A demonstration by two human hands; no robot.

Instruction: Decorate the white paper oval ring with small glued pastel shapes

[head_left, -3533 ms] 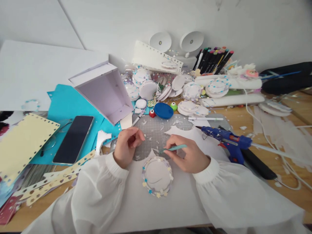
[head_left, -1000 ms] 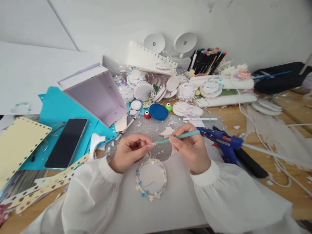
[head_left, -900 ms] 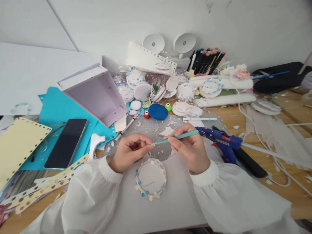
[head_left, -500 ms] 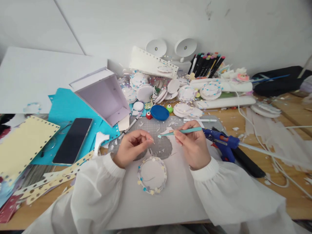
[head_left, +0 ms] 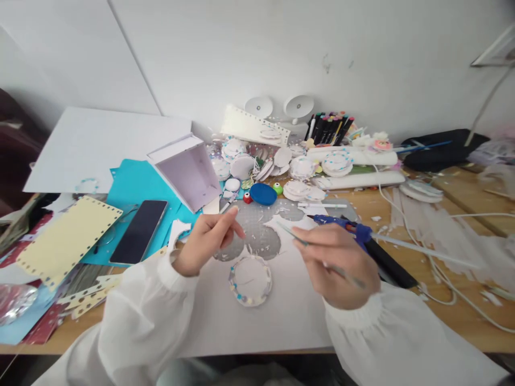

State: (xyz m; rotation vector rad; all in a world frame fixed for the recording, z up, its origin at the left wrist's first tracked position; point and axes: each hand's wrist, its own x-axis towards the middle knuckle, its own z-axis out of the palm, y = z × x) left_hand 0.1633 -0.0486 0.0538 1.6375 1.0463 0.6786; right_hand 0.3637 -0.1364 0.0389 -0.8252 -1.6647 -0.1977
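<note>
My right hand (head_left: 340, 262), smeared by motion, is closed around thin pale teal tweezers (head_left: 290, 231). Their tip points left over the white paper, and no piece can be made out at it. My left hand (head_left: 211, 238) is up on the other side, its thumb and index finger apart and the other fingers curled; nothing shows between them. Below and between both hands lies a white ring (head_left: 250, 303) with small blue, yellow and lilac pieces around it, untouched. A blue glue gun (head_left: 362, 233) lies just behind my right hand, which partly covers it.
At the left are a black phone (head_left: 139, 231), a lilac box (head_left: 189, 177) and yellow punched card (head_left: 66, 241). A blue oval lid (head_left: 263, 194) sits on the grey cutting mat (head_left: 261, 241). Decorated white discs (head_left: 338, 162) and markers (head_left: 328, 128) crowd the back; a white cable (head_left: 402, 198) runs right.
My right hand has moved right and lower with the tweezers, which earlier had a small light-blue piece at the tip. My left thumb and index finger have parted. The camera view has shifted.
</note>
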